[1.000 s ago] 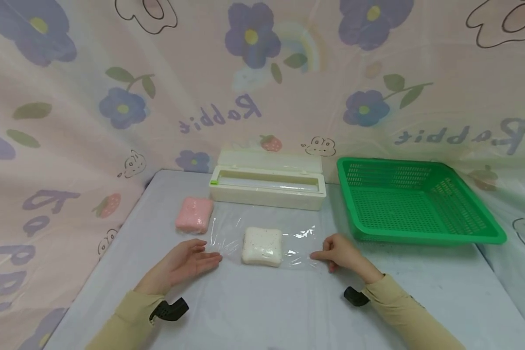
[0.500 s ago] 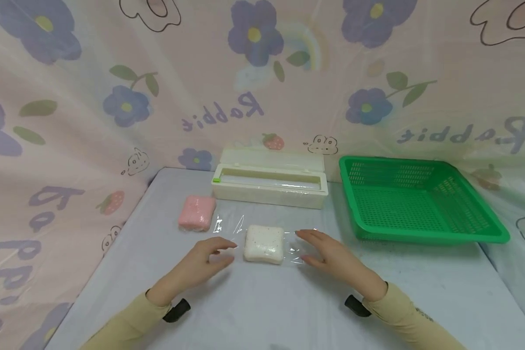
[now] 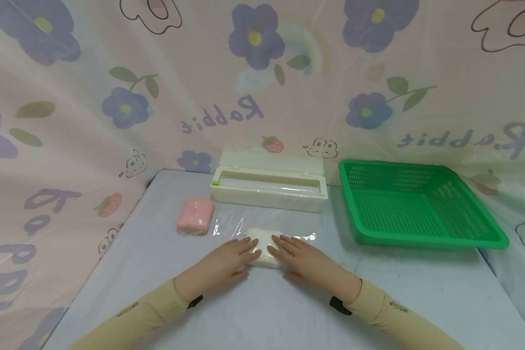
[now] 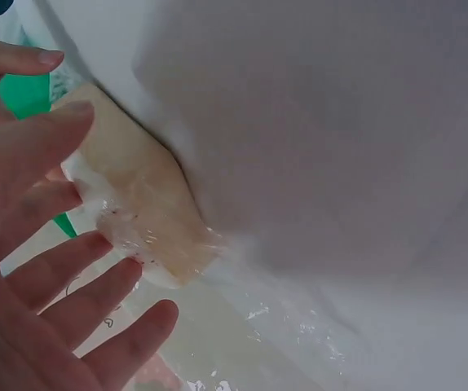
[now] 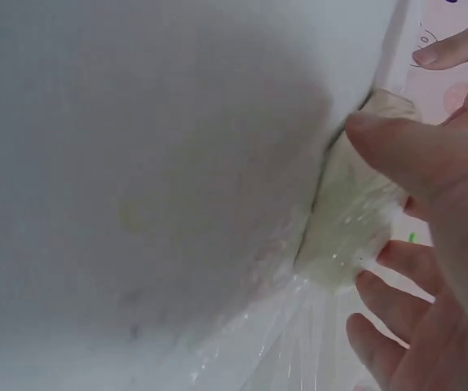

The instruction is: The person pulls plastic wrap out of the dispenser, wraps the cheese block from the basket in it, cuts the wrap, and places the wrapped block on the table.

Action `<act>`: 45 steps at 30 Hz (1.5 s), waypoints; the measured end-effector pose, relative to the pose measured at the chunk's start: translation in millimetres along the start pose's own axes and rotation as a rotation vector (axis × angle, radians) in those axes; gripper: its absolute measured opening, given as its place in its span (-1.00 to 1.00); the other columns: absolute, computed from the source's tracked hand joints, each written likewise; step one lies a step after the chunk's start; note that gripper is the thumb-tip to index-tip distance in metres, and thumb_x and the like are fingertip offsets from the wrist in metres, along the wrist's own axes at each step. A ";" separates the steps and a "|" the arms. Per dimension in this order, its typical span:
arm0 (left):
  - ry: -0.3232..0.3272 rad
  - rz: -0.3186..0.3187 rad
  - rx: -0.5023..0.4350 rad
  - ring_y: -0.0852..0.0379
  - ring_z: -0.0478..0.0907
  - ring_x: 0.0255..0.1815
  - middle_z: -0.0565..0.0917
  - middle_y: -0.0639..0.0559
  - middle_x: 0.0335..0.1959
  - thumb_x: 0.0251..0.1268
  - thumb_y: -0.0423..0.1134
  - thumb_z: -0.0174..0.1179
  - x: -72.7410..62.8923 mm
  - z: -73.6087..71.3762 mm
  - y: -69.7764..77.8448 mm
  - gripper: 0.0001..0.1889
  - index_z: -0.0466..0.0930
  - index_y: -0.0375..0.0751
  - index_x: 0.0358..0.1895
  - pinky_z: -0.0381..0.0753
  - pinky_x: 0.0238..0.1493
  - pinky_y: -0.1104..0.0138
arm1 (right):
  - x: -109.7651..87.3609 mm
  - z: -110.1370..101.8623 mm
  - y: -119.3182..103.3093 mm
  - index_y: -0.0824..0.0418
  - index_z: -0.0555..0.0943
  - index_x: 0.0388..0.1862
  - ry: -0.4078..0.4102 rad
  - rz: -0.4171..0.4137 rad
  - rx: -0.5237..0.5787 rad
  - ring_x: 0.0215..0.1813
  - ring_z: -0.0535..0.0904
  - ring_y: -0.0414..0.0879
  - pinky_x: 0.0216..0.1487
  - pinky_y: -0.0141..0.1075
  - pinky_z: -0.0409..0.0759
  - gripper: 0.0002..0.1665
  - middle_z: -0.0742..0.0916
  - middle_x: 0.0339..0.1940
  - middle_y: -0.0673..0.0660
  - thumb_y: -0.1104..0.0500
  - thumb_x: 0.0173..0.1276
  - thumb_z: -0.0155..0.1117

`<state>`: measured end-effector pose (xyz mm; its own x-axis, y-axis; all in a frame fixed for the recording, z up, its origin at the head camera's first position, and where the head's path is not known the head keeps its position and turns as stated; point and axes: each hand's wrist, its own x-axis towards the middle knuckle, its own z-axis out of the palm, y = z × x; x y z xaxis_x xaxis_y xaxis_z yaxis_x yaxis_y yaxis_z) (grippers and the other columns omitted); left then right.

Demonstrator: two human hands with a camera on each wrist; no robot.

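Left hand (image 3: 225, 262) and right hand (image 3: 305, 258) close in, fingers apart, onto the white block (image 3: 264, 245); smoothing its clear film (image 3: 238, 226) seems begun.

Light is soft — film (image 3: 307, 237) glints — wrist views look hazy.

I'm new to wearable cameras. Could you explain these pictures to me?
There's no robot, just a person's bare left hand and right hand. The wide picture comes from a head camera, the others from one on each wrist. On the white table lie a white, square, speckled block with clear plastic film beside it, a pink, square, shiny block, an open, cream, rectangular box and a green plastic basket. Nothing is gripped: both hands' fingers lie over the white block.
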<state>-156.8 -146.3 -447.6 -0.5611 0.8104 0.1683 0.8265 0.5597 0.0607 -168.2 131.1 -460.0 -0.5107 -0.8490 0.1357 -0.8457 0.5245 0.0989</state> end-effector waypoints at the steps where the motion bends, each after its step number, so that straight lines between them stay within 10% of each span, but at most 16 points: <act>1: 0.002 0.000 0.009 -0.17 0.35 0.30 0.43 -0.18 0.30 0.14 -0.17 0.38 0.5 1.0 -0.5 -0.44 0.50 -0.18 0.24 0.37 0.26 0.01 | 0.7 -0.1 -0.3 0.14 0.32 0.43 -0.004 0.003 0.010 0.38 0.31 0.11 0.34 -0.05 0.32 -0.14 0.36 0.42 0.21 -0.04 0.20 0.42; 17: 0.140 0.081 0.203 -0.04 0.48 0.10 0.59 -0.08 0.08 0.08 -0.27 0.40 15.4 11.7 -7.7 -0.65 0.63 -0.06 -0.01 0.50 0.13 0.20 | 14.7 2.5 8.5 0.13 0.52 0.22 0.047 0.002 0.065 0.21 0.51 0.06 0.07 -0.12 0.58 -0.30 0.54 0.27 0.17 0.03 0.09 0.53; 29: 0.124 0.059 0.024 -0.04 0.51 0.09 0.56 -0.13 0.10 0.06 -0.34 0.41 19.3 7.9 -14.8 -0.60 0.63 -0.15 0.03 0.57 0.04 0.24 | 21.5 4.4 12.1 0.18 0.55 0.11 0.090 -0.009 0.052 0.12 0.57 0.02 0.09 -0.16 0.57 -0.39 0.62 0.15 0.17 0.06 0.08 0.53; 36: 0.196 0.046 -0.057 0.17 0.46 -0.33 0.50 -0.03 -0.15 -0.02 -0.39 0.34 24.5 5.1 -24.1 -0.58 0.66 -0.13 0.02 0.53 -0.34 0.46 | 25.1 1.9 27.3 0.19 0.58 0.13 0.071 0.082 0.345 0.09 0.58 -0.08 0.07 -0.23 0.56 -0.47 0.64 0.13 0.08 0.19 0.13 0.40; 45: 0.168 -0.134 -0.352 0.16 0.60 -0.21 0.67 0.08 -0.19 0.05 -0.29 0.33 41.4 -13.7 -50.8 -0.59 0.48 -0.16 0.02 0.59 -0.17 0.33 | 36.5 -2.3 58.1 0.13 0.51 0.18 0.033 0.172 0.756 0.04 0.56 -0.17 0.05 -0.18 0.55 -0.54 0.66 0.04 -0.03 0.23 0.29 0.26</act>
<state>-221.4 -143.5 -430.3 -0.6741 0.6782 0.2925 0.7275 0.5414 0.4214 -235.6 130.7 -447.0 -0.6498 -0.7507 0.1191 -0.6372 0.4525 -0.6239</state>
